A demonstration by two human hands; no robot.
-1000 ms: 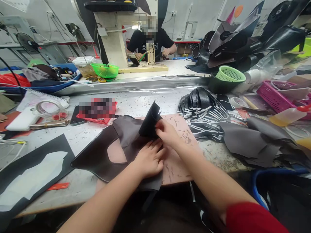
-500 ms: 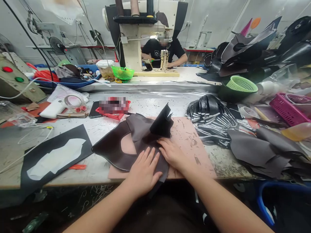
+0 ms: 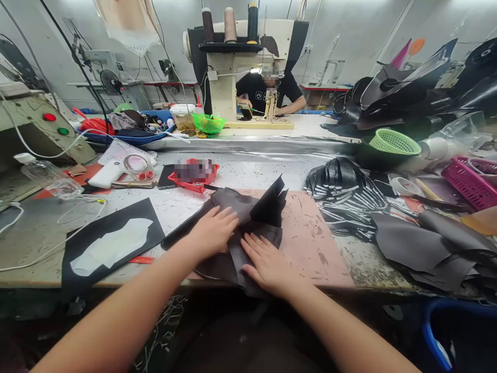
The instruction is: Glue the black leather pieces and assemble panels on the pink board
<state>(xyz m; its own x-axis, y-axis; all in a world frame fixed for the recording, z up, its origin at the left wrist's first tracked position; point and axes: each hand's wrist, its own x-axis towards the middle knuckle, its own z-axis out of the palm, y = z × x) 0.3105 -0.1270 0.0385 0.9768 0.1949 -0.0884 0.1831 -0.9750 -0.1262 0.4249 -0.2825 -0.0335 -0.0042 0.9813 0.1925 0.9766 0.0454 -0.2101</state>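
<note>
Left hand [image 3: 215,229] and right hand [image 3: 268,264] lay on brown leather [image 3: 243,205].
The fingers [image 3: 254,249] were straight, gripping nothing; the leather, on the pink mat [image 3: 310,238], looked light and floppy, best held by its edge.

Beyond my tabletop [image 3: 248,173] stands a sewing machine [image 3: 222,90] carrying three thread spools [image 3: 230,26]; a clear bottle [image 3: 49,176] lies to my left, a magenta basket [image 3: 468,181] to my right.

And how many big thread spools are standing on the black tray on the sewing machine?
3: a dark brown spool on the left, a pinkish-beige spool in the middle, and a black spool on the right. None looks hidden.
</note>
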